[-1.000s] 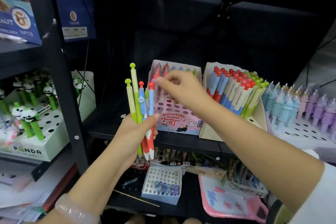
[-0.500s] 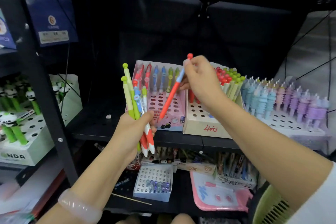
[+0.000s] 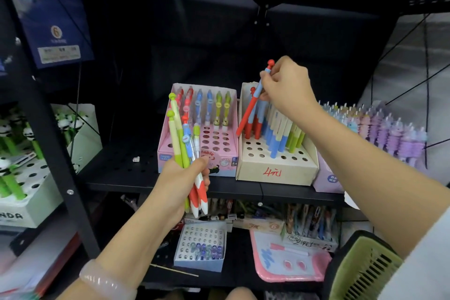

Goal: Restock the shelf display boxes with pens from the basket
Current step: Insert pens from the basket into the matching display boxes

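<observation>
I hold one red-and-blue pen [image 3: 250, 107] in my right hand [image 3: 287, 87] and a bunch of about five pens [image 3: 185, 151] in my left hand [image 3: 182, 178]. Three display boxes stand on the shelf: pink box [image 3: 226, 151], beige box [image 3: 275, 170], lilac box [image 3: 326, 180]. The pink box has six pens.

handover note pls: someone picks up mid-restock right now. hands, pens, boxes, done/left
Left hand: grips a bundle of pens, green and red ones among them.
Right hand: pinches one red pen, tilted, tip over the beige box.
Done: beige box partly filled at the back; front holes open.
Left: seat the red pen, then place the bundle. Pink box has many empty holes. Green basket bottom right, contents hidden.
</observation>
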The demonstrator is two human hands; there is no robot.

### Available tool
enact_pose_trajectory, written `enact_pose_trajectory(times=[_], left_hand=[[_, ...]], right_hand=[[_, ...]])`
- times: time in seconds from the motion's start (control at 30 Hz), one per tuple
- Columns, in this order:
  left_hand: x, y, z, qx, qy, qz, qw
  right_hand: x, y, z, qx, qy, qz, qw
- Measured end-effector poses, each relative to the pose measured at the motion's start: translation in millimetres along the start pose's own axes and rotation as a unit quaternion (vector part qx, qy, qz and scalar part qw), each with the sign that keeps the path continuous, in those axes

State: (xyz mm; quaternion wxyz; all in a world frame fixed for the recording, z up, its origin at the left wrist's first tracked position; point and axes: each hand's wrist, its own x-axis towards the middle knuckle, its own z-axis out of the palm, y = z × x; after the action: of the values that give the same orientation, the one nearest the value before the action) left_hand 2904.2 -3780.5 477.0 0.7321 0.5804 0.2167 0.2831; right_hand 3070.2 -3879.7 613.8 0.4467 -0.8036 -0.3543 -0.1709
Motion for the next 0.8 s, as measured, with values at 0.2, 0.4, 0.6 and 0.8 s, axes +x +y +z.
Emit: enact_pose_trajectory(times=[0.2,0.4,0.6,0.8], left_hand=[[-2.4,0.8,-2.0,0.0,-0.011,0.0,1.0],[-2.6,2.2,3.9,-0.002,-0.018,-0.005,1.0],[-4.5,2.0,10.5,-0.01,-0.03,-0.001,0.999],[-7.8,4.5,13.4,-0.006,-0.038,0.004,0.999]], right_hand=[[2.9,1.2,-4.5,-0.007,0.021,0.003,1.0],[0.8,6.5,-5.6,-0.028,0.047,-0.003,0.998],[-1.2,9.9,0.5,-0.075,-0.052,-0.023,0.996],[-1.7,13.6,-0.1,-0.088,-0.046,-0.036,0.994]])
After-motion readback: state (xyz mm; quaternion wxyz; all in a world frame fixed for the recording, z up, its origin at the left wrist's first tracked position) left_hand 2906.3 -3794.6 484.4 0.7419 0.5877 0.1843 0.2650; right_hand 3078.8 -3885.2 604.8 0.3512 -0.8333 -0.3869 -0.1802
